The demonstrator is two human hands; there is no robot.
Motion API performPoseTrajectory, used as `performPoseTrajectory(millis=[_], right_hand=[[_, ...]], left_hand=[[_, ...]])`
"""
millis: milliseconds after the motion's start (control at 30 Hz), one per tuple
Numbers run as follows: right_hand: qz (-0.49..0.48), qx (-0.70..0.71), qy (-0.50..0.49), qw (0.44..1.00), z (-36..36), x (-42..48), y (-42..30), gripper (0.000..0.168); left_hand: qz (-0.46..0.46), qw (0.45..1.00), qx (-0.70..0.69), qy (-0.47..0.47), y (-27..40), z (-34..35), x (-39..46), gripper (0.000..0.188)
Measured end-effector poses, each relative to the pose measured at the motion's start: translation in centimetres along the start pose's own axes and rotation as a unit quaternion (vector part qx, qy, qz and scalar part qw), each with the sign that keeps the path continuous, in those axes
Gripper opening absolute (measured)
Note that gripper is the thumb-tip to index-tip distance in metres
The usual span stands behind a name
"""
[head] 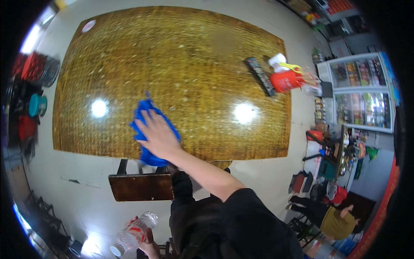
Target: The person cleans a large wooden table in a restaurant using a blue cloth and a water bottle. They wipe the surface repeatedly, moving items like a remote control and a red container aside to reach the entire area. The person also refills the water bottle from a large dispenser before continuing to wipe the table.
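Observation:
My right hand [158, 136] lies flat, fingers a little apart, on a crumpled blue cloth [147, 105]. It presses the cloth against the near edge of a brown wooden tabletop [129, 64], and part of the cloth hangs over that edge. Down at the lower left, away from the table, my left hand [150, 245] grips a clear plastic bottle [135, 231] with a red and white label. The bottle is tilted, its white cap towards the lower left. Some of the left fingers are hidden behind it.
At the table's right end lie a black remote control [259, 77], a white roll [277, 61], yellow-handled scissors [290, 67] and a red container [285, 81] with sticks. A dark wooden stool [140, 187] stands at the near edge. Glass-door fridges [360, 108] and another person [338, 223] are right.

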State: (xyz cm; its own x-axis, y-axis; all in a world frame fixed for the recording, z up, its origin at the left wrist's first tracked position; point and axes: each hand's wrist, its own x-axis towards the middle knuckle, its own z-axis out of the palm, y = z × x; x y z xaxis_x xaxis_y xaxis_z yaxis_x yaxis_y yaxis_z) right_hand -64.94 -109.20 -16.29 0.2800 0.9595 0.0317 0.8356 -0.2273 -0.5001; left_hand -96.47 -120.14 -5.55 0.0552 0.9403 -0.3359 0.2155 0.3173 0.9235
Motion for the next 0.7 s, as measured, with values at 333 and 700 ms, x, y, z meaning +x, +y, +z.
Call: performPoseTrajectory(millis=[333, 700], right_hand=[[0.348, -0.136, 0.173, 0.911, -13.7, -28.3, 25.4, 0.06], [0.361, -0.149, 0.241, 0.889, -22.3, -23.6, 43.6, 0.055]], left_hand=[[-0.023, 0.999, 0.006, -0.048, 2.2, 10.1, -5.5, 0.075], [-0.078, 0.995, -0.008, -0.055, 2.8, 20.9, -20.2, 0.069]])
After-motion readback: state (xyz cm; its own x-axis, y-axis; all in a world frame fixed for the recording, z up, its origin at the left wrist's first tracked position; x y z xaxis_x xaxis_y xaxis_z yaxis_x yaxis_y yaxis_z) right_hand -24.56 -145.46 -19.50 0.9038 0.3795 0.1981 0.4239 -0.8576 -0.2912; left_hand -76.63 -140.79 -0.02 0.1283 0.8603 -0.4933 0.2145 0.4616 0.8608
